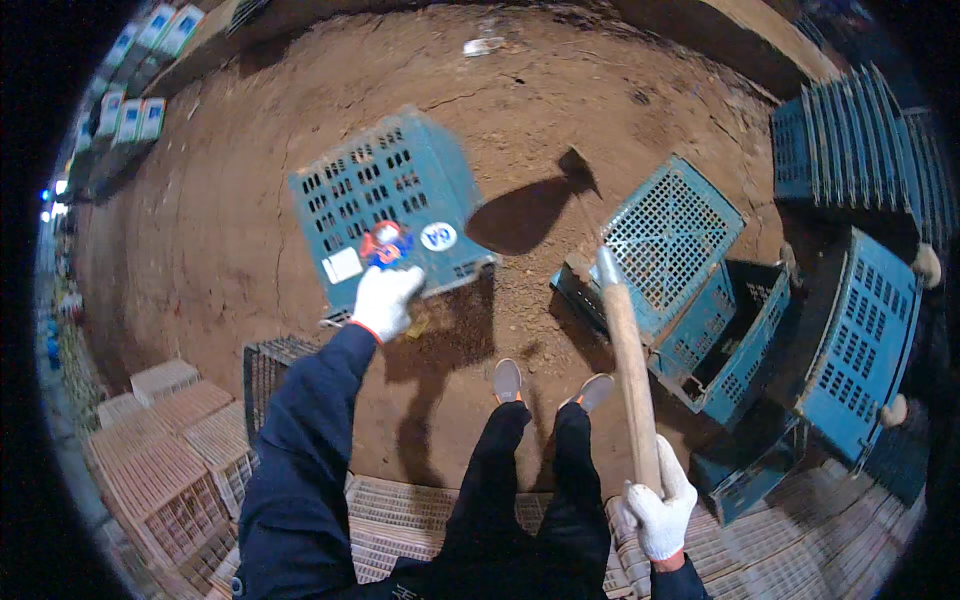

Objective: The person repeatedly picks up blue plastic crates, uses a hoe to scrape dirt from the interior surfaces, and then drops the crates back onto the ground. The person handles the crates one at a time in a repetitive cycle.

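My left hand (386,300), in a white knit glove, grips the near edge of a blue slatted plastic crate (367,187). The crate is tilted, slightly blurred, and casts a shadow on the dirt. Its side bears a round white sticker (438,237), a colourful sticker (387,244) and a blank-looking white label (343,265). In my right hand (664,502), also gloved, is the wooden handle (634,382) of what looks like a hoe. A metal socket (608,266) caps the handle, and a broad dark brown blade (525,215) appears beyond it.
Blue crates, one open (739,322), stand at right beside a stack of crates (855,142). What look like a co-worker's gloved fingers (894,411) touch another blue crate (862,337). Pale bricks (172,450) are stacked at left, and a brick-like surface (397,517) lies behind my feet.
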{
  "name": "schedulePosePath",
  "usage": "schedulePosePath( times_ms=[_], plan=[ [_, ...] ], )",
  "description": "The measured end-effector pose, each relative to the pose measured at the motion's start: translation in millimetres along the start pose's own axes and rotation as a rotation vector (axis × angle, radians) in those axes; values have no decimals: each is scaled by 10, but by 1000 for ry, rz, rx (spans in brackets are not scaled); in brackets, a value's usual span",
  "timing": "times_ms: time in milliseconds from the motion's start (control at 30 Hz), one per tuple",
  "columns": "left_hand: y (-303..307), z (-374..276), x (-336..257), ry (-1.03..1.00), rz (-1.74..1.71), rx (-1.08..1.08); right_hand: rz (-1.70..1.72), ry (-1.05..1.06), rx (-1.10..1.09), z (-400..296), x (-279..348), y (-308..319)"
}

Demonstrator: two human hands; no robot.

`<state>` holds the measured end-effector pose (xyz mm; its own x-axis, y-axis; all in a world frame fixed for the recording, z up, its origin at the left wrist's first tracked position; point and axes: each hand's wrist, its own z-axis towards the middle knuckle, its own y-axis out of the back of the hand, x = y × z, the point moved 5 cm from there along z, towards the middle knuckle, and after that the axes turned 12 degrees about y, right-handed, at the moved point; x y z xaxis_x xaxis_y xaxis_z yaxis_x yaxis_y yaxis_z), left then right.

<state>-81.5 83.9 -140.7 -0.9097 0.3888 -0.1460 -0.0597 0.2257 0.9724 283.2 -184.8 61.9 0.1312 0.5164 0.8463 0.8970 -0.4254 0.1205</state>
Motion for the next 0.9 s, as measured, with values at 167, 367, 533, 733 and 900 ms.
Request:
schedulePosePath(
  times_ms=[167,367,533,733,900],
  plan=[
    [721,802,289,-85,-87,-23,-44,-37,-267,-384,-590,783],
    [876,2025,317,-65,54,101,-172,-128,-385,-887,-1056,1365],
    [833,2856,-577,189,153,-541,-145,-148,-529,-1129,-1379,1564],
    [-61,2613,-1365,-34,-187,-355,-2,-482,-466,-1095,-1406,1546],
    [-1060,1644,-2004,-168,-320,252,62,-441,-464,-1087,-1629,1724]
  ],
)
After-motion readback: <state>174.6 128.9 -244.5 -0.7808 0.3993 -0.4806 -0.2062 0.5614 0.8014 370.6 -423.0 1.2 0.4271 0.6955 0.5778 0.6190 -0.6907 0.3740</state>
